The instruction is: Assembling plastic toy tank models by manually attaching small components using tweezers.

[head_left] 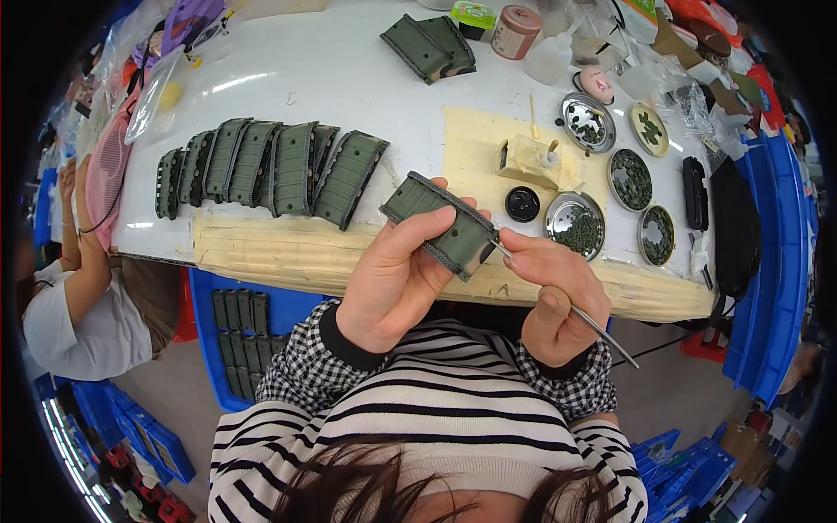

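Observation:
My left hand (397, 275) is closed around a dark green camouflage panel (453, 237), a curved ribbed piece with raised, braided-looking edges and a small hole. The thumb presses on its face while the fingers support it from behind. Pinched in my right hand (558, 292) is a slim metal tool (602, 329). Its tip meets the panel's right edge, and its shaft slants down to the right. Whether the tool is a pick or tweezers cannot be made out. To the left, several similar green panels (292, 167) stand in a leaning row on the white table (349, 87).
Small green parts fill several round dishes (575, 228) at the right, beside a black cap (522, 204) and a tape-wrapped block (536, 161). Two more panels (427, 48) lie at the back. A blue crate (205, 349) of panels sits below. Another person (87, 305) is at left.

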Tool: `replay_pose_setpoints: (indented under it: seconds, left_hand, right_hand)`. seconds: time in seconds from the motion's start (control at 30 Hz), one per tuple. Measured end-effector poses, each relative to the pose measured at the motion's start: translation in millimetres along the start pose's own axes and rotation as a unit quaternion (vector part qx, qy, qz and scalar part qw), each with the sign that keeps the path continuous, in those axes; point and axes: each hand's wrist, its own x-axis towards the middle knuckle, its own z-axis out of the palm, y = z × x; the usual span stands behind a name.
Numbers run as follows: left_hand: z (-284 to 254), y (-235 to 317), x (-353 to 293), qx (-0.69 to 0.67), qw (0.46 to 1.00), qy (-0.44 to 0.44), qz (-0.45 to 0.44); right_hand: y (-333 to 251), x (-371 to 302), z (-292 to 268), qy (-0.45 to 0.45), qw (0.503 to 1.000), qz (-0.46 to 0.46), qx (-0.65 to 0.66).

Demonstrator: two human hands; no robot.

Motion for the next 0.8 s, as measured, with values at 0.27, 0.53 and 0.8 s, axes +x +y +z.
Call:
replay_pose_setpoints:
  seconds: [0.27,0.53,0.8]
  left_hand:
    - [-3.2,-1.7,-1.3,-0.021,0.999,-0.029,-0.007]
    - [-3.6,-2.0,-1.1,-0.025,0.998,-0.057,-0.004]
    - [-4.0,-1.0,-0.4,-0.023,0.998,-0.064,-0.007]
  right_hand:
    - [3.1,-5.4,1.4,0.001,1.0,-0.027,0.016]
    - [6.5,-8.4,2.3,0.0,0.998,-0.06,0.033]
    - [4.2,-6.1,1.3,-0.003,0.998,-0.052,0.037]
